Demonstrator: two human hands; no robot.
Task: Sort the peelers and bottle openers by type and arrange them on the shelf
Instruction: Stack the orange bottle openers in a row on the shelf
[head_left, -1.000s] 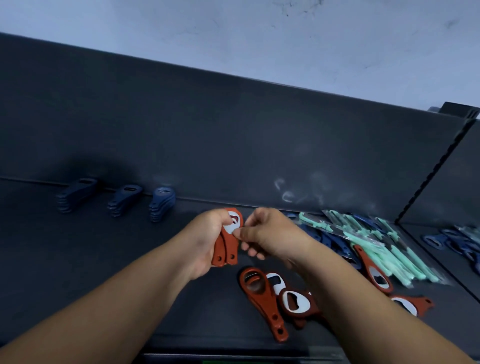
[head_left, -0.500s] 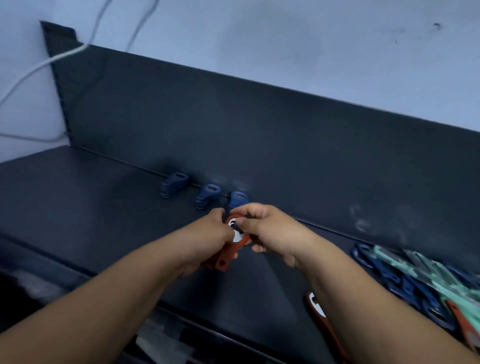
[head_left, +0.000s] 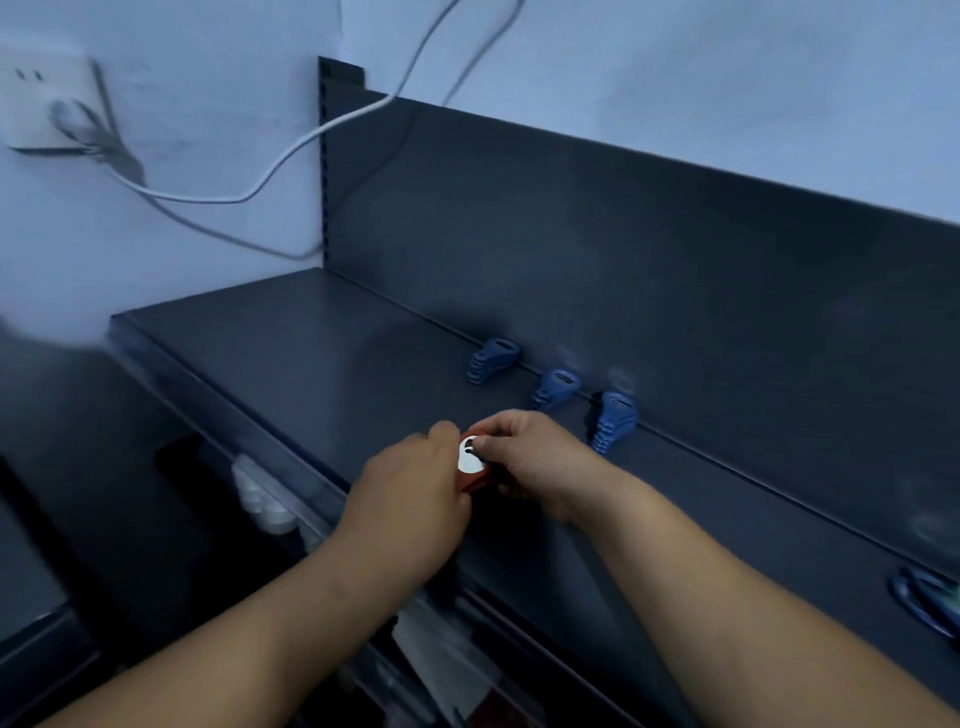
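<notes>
Socket (head_left: 47, 104) on the pale wall sits off the left end of the shelf (head_left: 322, 364) and higher than it, with a plug in it. A white cable (head_left: 270, 171) runs from there to the right, across the top corner of the shelf's back panel. Below the shelf's front edge, blurred white things (head_left: 265, 499) lie on a lower level; what they are cannot be told.

Over the front half of the shelf the left hand (head_left: 410, 499) has its fingers curled round the lower part of a red bottle opener (head_left: 475, 470). Whether it is one piece or several stacked is not clear, nor whether it touches the shelf. Its pale metal head points up.

At the back of the shelf, against the panel, stands the first blue stack (head_left: 493, 358). The right hand (head_left: 540, 462) pinches the opener's head between thumb and fingertips, just beside the left hand. The second blue stack (head_left: 556, 387) and third blue stack (head_left: 613, 418) follow along the panel. At the shelf's right edge lies a blue pile (head_left: 930, 603), partly cut off.
</notes>
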